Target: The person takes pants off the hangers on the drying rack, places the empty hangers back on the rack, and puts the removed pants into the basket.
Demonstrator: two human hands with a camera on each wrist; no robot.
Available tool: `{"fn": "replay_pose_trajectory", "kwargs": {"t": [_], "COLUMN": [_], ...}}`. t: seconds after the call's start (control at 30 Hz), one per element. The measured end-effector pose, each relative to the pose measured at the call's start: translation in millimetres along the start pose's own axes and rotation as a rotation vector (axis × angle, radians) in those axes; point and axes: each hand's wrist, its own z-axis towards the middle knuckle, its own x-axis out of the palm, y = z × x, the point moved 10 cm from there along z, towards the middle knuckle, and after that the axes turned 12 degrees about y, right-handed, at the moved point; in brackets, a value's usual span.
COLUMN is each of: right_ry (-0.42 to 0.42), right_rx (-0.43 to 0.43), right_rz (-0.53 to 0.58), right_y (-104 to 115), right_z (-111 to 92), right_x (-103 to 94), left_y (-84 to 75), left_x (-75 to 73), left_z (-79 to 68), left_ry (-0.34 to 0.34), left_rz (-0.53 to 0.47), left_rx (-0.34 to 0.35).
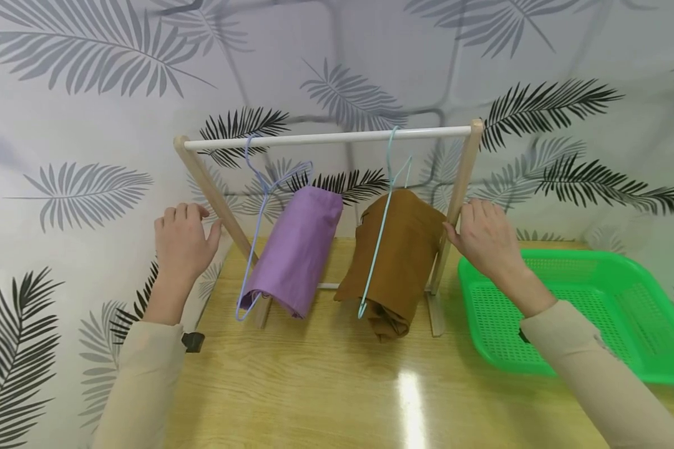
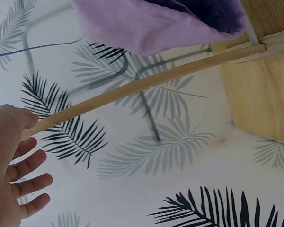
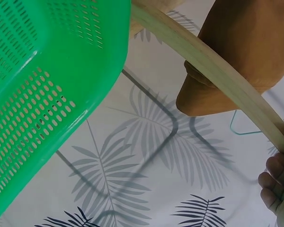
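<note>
Purple folded cloth [image 1: 297, 249] hangs on a lilac hanger [image 1: 256, 234] at the left of a white rail [image 1: 326, 137]. To its right, brown folded cloth [image 1: 401, 249] hangs on a light-blue hanger [image 1: 377, 249]. My left hand [image 1: 182, 240] is beside the rack's left wooden post [image 2: 146, 82], thumb near it and fingers loosely bent. At the right wooden post [image 1: 463, 174] is my right hand [image 1: 485, 237], its thumb against the post and its fingers relaxed on the outer side. The right wrist view shows only part of that hand.
A green perforated basket [image 1: 646, 274] stands on the wooden table [image 1: 292, 386], right of the rack. Leaf-patterned sheeting [image 1: 90, 156] covers the background. The rack's right foot [image 1: 435, 315] rests on the table near the basket.
</note>
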Motion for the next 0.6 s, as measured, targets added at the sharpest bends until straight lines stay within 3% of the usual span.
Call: {"fn": "replay_pose_trajectory", "kwargs": {"t": [0.2,0.47,0.6], "right_ry": [-0.003,-0.002,0.001], "right_rx": [0.009,0.033,0.034], "right_rz": [0.009,0.007,0.004], "right_y": [0.1,-0.3,0.6], "right_z": [0.4,1.0,0.9], "right_x": [-1.1,-0.4,-0.5], "left_y": [-15.0,-56.1,-76.7], "left_x": [-16.8,-42.4,-50.1], "left_z": [-8.8,-26.2,-36.3], "left_ry": [-0.066,-0.214,-0.254], "left_rz": [-0.013,-0.01,-0.016], "left_rx": [0.034,0.134,0.169]}}
